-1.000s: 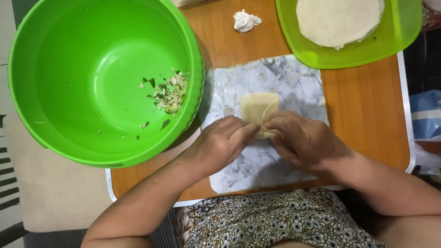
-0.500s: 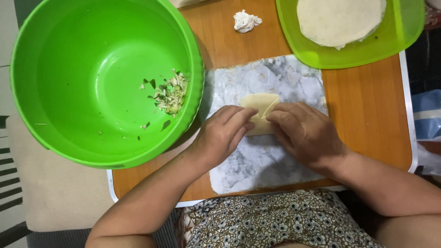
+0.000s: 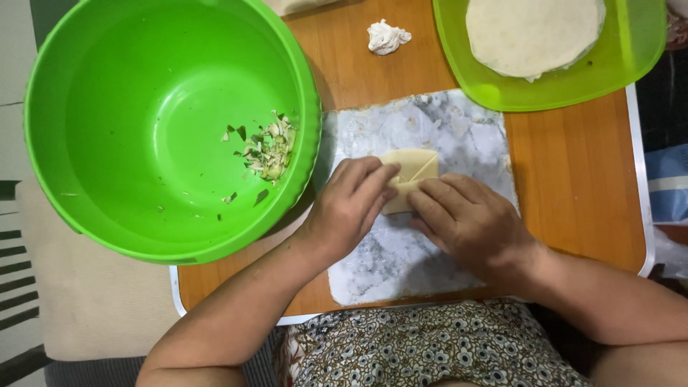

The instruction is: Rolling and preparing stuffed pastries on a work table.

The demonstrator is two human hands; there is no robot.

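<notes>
A pale folded dough wrapper (image 3: 411, 168) lies on a marbled grey-white board (image 3: 430, 129) on the wooden table. My left hand (image 3: 351, 204) presses its fingertips on the wrapper's left side. From the right, my right hand (image 3: 469, 218) covers the lower edge of the wrapper with bent fingers. Both hands grip and fold the wrapper; its lower half is hidden under them. A big green bowl (image 3: 107, 129) at the left holds a small heap of chopped green-and-white filling (image 3: 269, 150).
A lime-green tray (image 3: 631, 57) at the top right carries a stack of round flat wrappers (image 3: 534, 32). A small white lump of dough (image 3: 387, 37) sits on the wooden table (image 3: 573, 179). A patterned garment (image 3: 430, 347) is at the near edge.
The wrapper has been folded flatter and my hands have shifted slightly down over it, fingers now pressing its lower part against the board.
</notes>
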